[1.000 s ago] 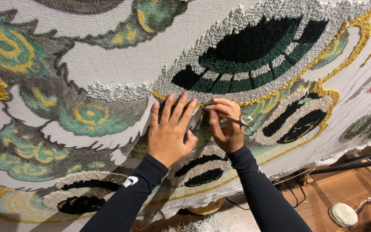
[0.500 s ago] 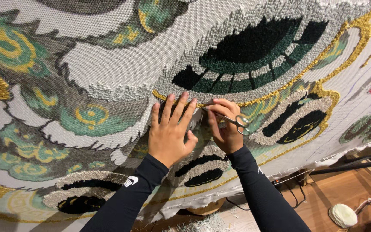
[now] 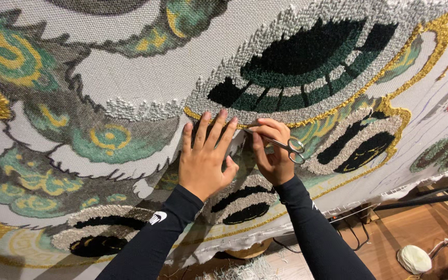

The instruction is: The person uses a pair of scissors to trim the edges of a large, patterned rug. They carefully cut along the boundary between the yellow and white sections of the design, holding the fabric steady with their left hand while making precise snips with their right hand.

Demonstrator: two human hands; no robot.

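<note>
Closest to you, at the bottom, your two arms in black sleeves (image 3: 151, 243) reach up to a big rug (image 3: 130, 78) stretched on a slant in front of you. Your left hand (image 3: 203, 158) lies flat on the rug with its fingers spread wide, holding nothing, just pressing on the cloth. Right beside it, your right hand (image 3: 271, 155) is closed around a small pair of silver scissors (image 3: 285, 145); your fingers go through the round handles, and the thin blades point left, toward your left fingertips. You cannot tell how far the blades are open. The tips sit just under a thin gold line (image 3: 338, 106) of yarn that runs along the edge of a fluffy grey band. Above that band is a big dark green and black shape (image 3: 307, 57), thick and bumpy. Off to the left, the rug shows flat green and yellow swirls (image 3: 105, 140) on white cloth. Below your arms are more black ovals with grey rims (image 3: 242, 207). Farther down on the right is a wooden floor (image 3: 421, 228), with a pale ball of yarn (image 3: 414, 258) lying on it and some dark cables (image 3: 348, 231) near the rug's lower edge.
</note>
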